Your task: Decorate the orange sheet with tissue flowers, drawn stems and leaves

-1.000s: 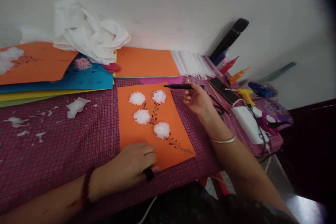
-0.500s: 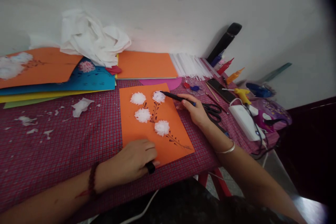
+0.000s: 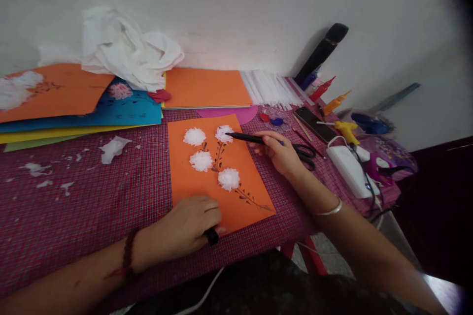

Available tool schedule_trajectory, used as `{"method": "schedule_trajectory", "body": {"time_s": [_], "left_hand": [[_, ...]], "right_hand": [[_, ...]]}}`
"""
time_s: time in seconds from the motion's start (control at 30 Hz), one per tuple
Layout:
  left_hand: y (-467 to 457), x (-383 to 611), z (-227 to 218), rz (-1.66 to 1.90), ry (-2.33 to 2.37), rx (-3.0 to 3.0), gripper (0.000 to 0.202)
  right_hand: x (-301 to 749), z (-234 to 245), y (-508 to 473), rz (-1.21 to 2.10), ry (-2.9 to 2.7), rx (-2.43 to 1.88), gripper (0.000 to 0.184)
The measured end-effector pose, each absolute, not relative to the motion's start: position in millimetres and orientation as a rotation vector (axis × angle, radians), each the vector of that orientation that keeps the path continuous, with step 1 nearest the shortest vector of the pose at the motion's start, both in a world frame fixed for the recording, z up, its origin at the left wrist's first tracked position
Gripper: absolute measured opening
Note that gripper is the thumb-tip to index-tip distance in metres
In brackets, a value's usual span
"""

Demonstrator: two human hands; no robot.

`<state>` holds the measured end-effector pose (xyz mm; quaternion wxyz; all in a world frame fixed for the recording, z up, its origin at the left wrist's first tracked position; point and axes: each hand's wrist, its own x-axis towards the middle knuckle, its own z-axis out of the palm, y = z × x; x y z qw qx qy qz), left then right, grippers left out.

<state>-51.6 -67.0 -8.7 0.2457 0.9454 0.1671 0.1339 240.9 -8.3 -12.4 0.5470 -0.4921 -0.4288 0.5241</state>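
Note:
My right hand (image 3: 280, 152) grips a black marker (image 3: 244, 136), its tip at the edge of the upper right white tissue flower (image 3: 222, 133). Faint bluish marks show on that flower. Several such flowers, with dark drawn stems and leaves, are on an orange sheet (image 3: 194, 184). My left hand (image 3: 194, 221) rests on the sheet's lower left part, fingers curled around a black marker cap (image 3: 212, 236). Just beyond my right hand lie black-handled scissors (image 3: 306, 153).
Paper scraps (image 3: 114, 149) dot the checked tablecloth (image 3: 121, 184) on the left. Behind them are coloured sheets (image 3: 140, 115) and crumpled white tissue (image 3: 125, 51). To the right lie glue sticks (image 3: 268, 89), a phone (image 3: 315, 124), a yellow glue gun (image 3: 346, 131) and a white power strip (image 3: 353, 170).
My right hand and the marker have shifted slightly right, the tip still at the same flower's edge. My left hand stays in place. The view has turned a little.

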Motion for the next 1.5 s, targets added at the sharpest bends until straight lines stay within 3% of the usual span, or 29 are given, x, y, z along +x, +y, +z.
{"method": "schedule_trajectory", "body": {"time_s": [0.37,1.13,1.33,1.5], "left_hand": [[-67,-52,-9,0.387,0.446,2.566,0.034],[-67,-50,-4,0.336,0.477,2.542,0.034],[-67,-50,-4,0.391,0.452,2.542,0.034],[-67,-50,-7,0.416,0.438,2.56,0.031]], "right_hand": [[249,-15,1,1.187,-0.92,-1.204,0.026],[250,-16,-2,1.056,-1.304,-1.294,0.022],[248,-3,-8,0.98,-1.148,-1.292,0.013],[226,14,-5,0.848,-1.332,-1.309,0.014]]}}
